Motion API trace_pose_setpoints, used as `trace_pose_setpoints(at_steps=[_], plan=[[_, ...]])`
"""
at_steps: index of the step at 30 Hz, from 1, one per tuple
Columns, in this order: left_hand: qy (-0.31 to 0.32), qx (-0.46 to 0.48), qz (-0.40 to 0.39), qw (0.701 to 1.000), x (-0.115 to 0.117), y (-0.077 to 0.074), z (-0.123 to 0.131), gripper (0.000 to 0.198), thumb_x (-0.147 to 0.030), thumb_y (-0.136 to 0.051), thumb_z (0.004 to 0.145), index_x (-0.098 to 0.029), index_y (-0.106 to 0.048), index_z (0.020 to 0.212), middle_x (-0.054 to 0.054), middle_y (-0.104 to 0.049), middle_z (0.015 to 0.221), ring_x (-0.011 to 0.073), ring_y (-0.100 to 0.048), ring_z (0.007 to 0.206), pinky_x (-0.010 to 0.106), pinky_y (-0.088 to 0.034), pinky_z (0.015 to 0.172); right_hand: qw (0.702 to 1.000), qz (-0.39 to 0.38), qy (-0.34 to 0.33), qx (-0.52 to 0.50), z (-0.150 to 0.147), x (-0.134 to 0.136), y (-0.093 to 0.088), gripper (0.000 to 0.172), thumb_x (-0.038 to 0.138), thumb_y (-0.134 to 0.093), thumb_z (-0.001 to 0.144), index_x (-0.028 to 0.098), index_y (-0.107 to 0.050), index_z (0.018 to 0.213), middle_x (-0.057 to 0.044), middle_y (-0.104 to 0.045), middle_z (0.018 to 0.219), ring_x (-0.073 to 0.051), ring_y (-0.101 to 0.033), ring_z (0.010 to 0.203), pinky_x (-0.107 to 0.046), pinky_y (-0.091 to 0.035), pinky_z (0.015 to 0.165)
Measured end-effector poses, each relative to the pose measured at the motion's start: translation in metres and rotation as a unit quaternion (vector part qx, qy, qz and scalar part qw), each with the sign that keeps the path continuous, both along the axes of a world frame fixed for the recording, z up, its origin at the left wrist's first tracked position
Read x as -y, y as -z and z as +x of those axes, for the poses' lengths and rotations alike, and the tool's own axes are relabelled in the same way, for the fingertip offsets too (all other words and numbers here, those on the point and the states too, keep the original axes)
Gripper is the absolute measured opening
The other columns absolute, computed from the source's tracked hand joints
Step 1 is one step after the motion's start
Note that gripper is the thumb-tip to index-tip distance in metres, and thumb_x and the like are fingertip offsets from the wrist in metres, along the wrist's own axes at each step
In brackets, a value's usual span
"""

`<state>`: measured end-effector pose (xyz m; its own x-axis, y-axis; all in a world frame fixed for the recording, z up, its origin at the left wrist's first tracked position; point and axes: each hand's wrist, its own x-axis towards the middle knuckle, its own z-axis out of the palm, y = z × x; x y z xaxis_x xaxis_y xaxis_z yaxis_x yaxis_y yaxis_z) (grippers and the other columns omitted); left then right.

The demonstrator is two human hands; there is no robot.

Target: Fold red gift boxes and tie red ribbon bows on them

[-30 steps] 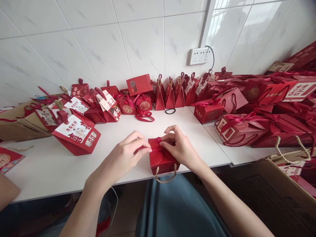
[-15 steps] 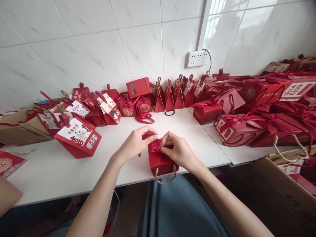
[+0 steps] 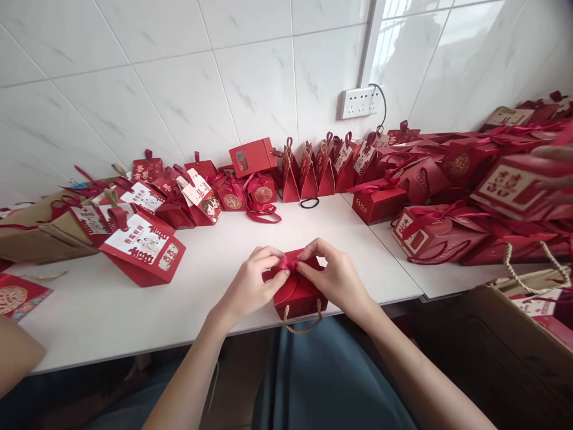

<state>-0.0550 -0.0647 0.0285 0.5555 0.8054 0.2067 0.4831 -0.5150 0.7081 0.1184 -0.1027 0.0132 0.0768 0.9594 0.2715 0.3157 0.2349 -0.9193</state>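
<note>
A red gift box with a twisted rope handle stands at the front edge of the white table. On its top lies a dark pink ribbon, gathered into a bow or knot. My left hand pinches the ribbon from the left side, thumb and fingers together. From the right, my right hand is closed on the ribbon's other side. Both hands rest close over the lid and hide part of it.
Behind stand several triangular red boxes. A tilted red box is at left, stacked ribboned boxes at right. A black hair tie lies mid-table. Another person's hand is at a box far right; someone's arm shows at left.
My left hand has moved down and right onto the ribbon, and the knot now sits between both hands. At far right, another person's hand has appeared with a red box.
</note>
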Motion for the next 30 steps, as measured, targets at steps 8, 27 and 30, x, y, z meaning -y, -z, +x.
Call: trace_pose_setpoints(at_steps=[8,27,30], plan=[[-0.058,0.057,-0.075,0.994,0.009,0.005,0.007,0.027,-0.041,-0.052,0.087,-0.019,-0.068,0.086,0.008,-0.060,0.109,0.0232,-0.053,0.108,0.033,-0.044,0.091,0.999,0.033,-0.001,0.033,-0.001,0.000,0.001,0.007,0.020,-0.059,0.080,0.022,-0.053,0.075,0.000,-0.065,0.078,-0.016,-0.060,0.074,-0.028,-0.047,0.068],[-0.070,0.169,-0.162,0.970,0.010,0.014,0.018,0.028,-0.029,-0.049,0.085,-0.019,-0.066,0.066,0.005,-0.055,0.125,0.0234,-0.047,0.119,0.034,-0.037,0.101,0.965,0.173,-0.043,0.193,0.019,0.013,0.002,0.007,0.013,-0.056,0.085,0.017,-0.061,0.088,-0.014,-0.055,0.116,-0.023,-0.060,0.107,-0.037,-0.053,0.087],[-0.069,0.188,-0.172,0.964,0.009,0.014,0.017,0.030,-0.030,-0.049,0.086,-0.019,-0.064,0.062,0.004,-0.056,0.126,0.0234,-0.047,0.119,0.034,-0.035,0.102,0.955,0.199,-0.046,0.217,0.021,0.017,0.002,0.006,0.015,-0.057,0.088,0.016,-0.063,0.089,-0.015,-0.053,0.116,-0.023,-0.060,0.105,-0.038,-0.056,0.085]])
